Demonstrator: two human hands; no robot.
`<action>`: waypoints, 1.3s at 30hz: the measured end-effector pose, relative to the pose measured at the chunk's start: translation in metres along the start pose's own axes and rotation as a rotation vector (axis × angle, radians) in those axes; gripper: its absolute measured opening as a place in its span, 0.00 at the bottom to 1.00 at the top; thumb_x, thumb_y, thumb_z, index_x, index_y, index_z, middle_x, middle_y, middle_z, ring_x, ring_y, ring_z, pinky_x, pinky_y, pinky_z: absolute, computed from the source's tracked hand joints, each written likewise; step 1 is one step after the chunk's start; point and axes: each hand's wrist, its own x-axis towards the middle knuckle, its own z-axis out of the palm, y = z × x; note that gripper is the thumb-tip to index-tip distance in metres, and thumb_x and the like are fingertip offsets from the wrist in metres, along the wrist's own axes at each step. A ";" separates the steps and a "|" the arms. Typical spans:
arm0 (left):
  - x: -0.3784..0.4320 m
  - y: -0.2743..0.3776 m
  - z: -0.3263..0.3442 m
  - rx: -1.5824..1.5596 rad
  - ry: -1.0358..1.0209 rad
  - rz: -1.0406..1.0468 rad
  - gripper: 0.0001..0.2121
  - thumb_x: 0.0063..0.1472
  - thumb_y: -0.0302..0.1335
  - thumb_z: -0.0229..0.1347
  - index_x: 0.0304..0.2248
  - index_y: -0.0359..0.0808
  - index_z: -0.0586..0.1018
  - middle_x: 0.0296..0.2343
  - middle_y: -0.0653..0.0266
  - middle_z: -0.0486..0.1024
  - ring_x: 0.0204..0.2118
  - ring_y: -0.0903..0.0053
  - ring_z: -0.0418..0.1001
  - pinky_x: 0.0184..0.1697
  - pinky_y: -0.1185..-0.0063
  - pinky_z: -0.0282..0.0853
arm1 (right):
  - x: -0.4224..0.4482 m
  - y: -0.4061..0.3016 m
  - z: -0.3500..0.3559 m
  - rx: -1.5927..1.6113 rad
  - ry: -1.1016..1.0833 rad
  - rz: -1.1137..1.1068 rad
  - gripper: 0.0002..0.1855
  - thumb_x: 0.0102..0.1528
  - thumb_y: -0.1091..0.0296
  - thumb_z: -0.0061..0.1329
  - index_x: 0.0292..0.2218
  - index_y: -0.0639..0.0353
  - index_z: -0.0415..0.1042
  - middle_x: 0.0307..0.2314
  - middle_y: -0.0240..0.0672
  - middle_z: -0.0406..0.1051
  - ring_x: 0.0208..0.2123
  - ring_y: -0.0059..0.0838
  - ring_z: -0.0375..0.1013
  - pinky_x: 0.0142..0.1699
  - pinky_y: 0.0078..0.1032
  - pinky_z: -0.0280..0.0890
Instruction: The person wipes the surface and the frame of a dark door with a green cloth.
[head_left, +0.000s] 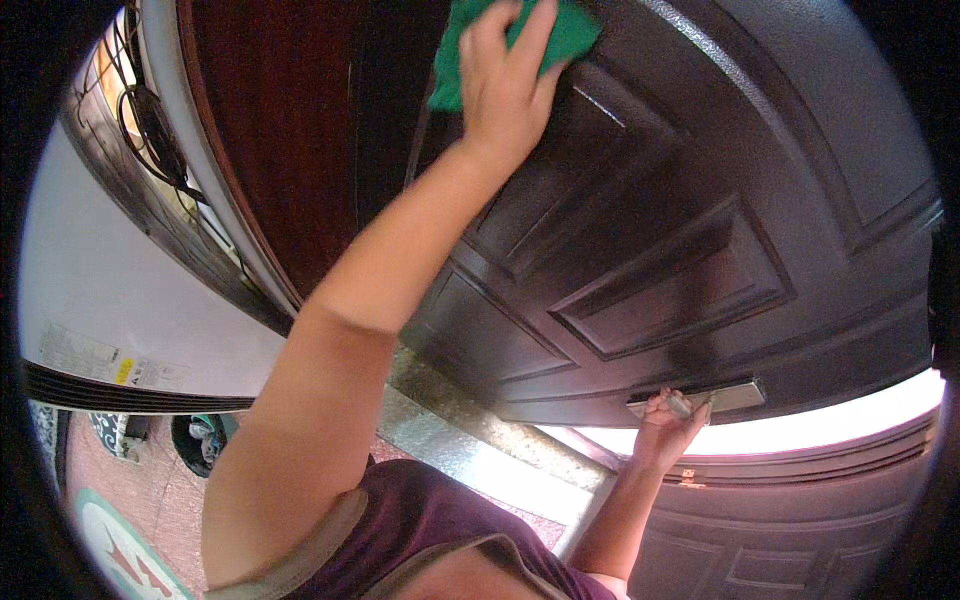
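Observation:
A dark brown panelled door (671, 300) fills much of the view before me. My left hand (506, 90) is stretched up near the top of the picture. Under its spread fingers a green cloth (574, 34) lies against the door's surface, its upper part cut off by the frame edge. Lower on the right, my right hand (664, 435) has its fingers curled around the door handle (681, 405). The handle sits on a long metal plate (739, 397) near the door's edge.
A white appliance (150, 300) with labels stands at left, dark cables (154, 139) above it. On the pinkish floor (169, 495) are a dark bin (199, 446) and a round-edged mat (124, 551). Bright light enters by the door's edge. Another dark panelled door (772, 532) stands lower right.

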 end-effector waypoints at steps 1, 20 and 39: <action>-0.033 0.002 -0.015 0.010 -0.137 -0.058 0.29 0.47 0.20 0.57 0.51 0.40 0.66 0.46 0.51 0.61 0.48 0.55 0.59 0.52 0.68 0.55 | 0.001 -0.001 -0.003 0.005 0.007 -0.003 0.15 0.55 0.50 0.45 0.30 0.54 0.67 0.26 0.36 0.69 0.29 0.33 0.68 0.35 0.32 0.63; -0.018 0.003 -0.007 -0.019 -0.018 -0.094 0.19 0.46 0.23 0.61 0.41 0.43 0.74 0.39 0.52 0.64 0.42 0.58 0.65 0.44 0.71 0.63 | -0.001 -0.003 -0.004 -0.126 0.034 0.035 0.15 0.60 0.51 0.36 0.38 0.53 0.61 0.29 0.35 0.69 0.30 0.29 0.70 0.35 0.26 0.66; 0.028 0.021 -0.004 0.058 -0.023 -0.193 0.14 0.50 0.28 0.59 0.38 0.43 0.74 0.32 0.58 0.66 0.34 0.60 0.69 0.33 0.71 0.68 | -0.004 -0.008 0.003 -0.145 0.056 0.110 0.16 0.61 0.52 0.33 0.39 0.55 0.58 0.29 0.35 0.68 0.30 0.27 0.69 0.33 0.23 0.64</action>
